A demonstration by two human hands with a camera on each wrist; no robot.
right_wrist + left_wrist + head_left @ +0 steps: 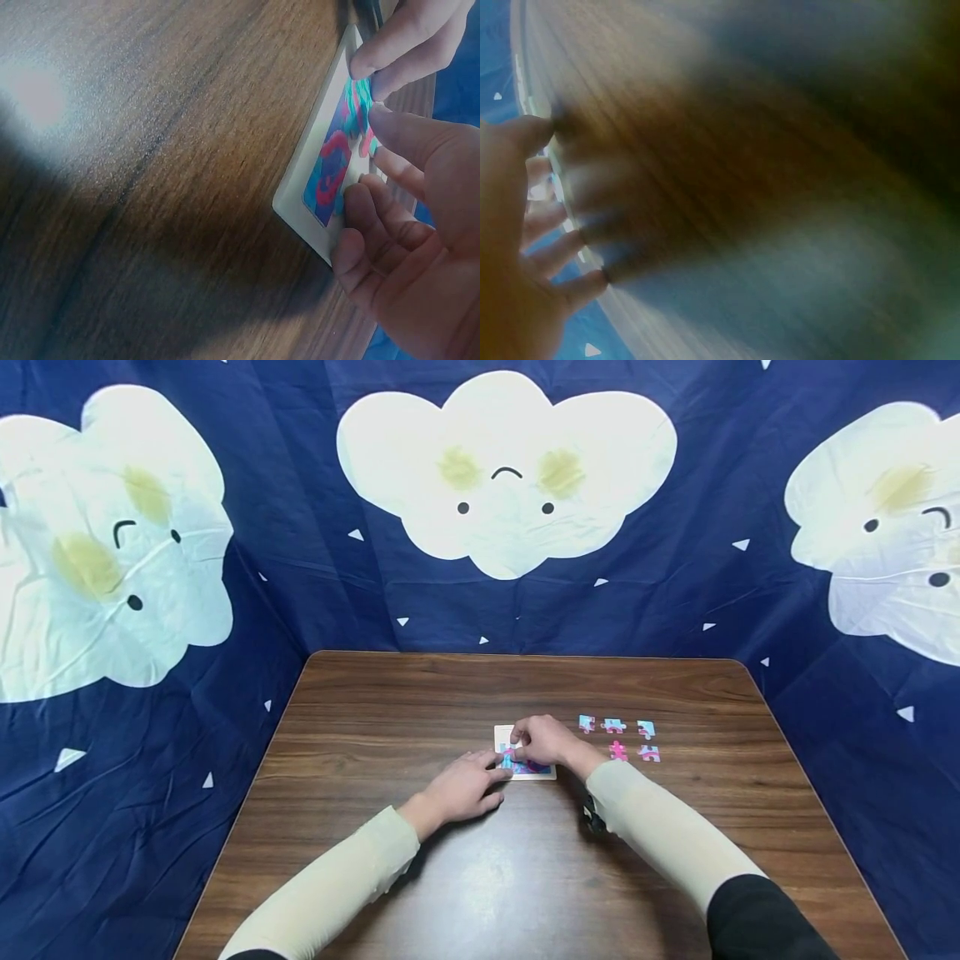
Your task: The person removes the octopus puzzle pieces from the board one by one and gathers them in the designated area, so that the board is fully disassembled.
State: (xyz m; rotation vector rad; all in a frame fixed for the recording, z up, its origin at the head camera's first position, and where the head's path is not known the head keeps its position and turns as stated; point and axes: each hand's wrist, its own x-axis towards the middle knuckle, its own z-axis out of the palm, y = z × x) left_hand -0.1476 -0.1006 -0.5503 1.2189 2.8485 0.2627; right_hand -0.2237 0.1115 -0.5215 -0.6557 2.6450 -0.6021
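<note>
A small white-framed puzzle board (504, 732) lies on the table with blue and pink pieces fitted in its lower part. My left hand (465, 783) rests at the board's left side, fingers spread; two of its fingertips press on the pieces, as the right wrist view shows. Above the board is my right hand (546, 740). Its thumb and index finger (397, 171) pinch a pink puzzle piece (366, 142), mostly hidden by the fingertips. The other fingers curl over the frame (289, 201). In the left wrist view the left hand (514, 225) hides most of the board.
To the right of the board lie several loose puzzle pieces, among them a pink one (617, 750) and a blue one (613, 726). The wooden table (360, 710) ends at a dark blue curtain (300, 568) with white clouds.
</note>
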